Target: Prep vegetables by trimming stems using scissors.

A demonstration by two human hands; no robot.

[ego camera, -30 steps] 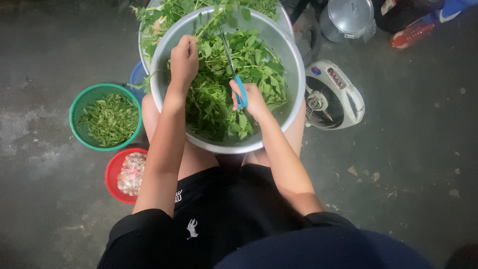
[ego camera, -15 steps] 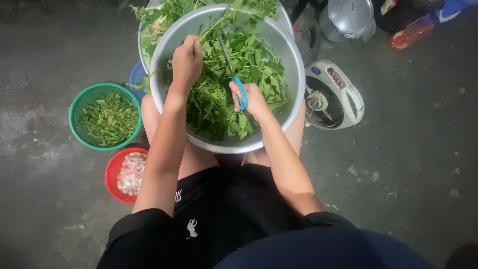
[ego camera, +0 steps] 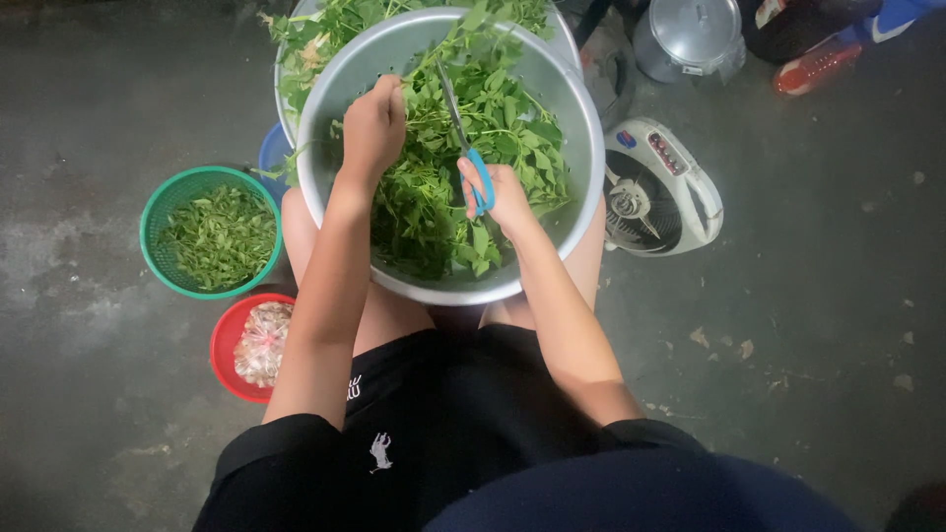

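Head view: left hand (ego camera: 372, 123) is pinching a leafy stem (ego camera: 434, 54) slanting up-right, while right hand (ego camera: 503, 192) is gripping scissors (ego camera: 465, 133) pointing up just beside it.

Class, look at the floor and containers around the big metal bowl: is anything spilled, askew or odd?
Little stands out. A few pale scraps lie scattered on the floor right of the bowl, and a small fan lies flat on its back.

Big bowl (ego camera: 581, 128) on your knees with greens (ego camera: 434, 197) in it, basket of leaves (ego camera: 158, 212) on the floor to your left, smaller basket (ego camera: 225, 340) nearer, fan (ego camera: 660, 187) right, pot (ego camera: 690, 39) far right.
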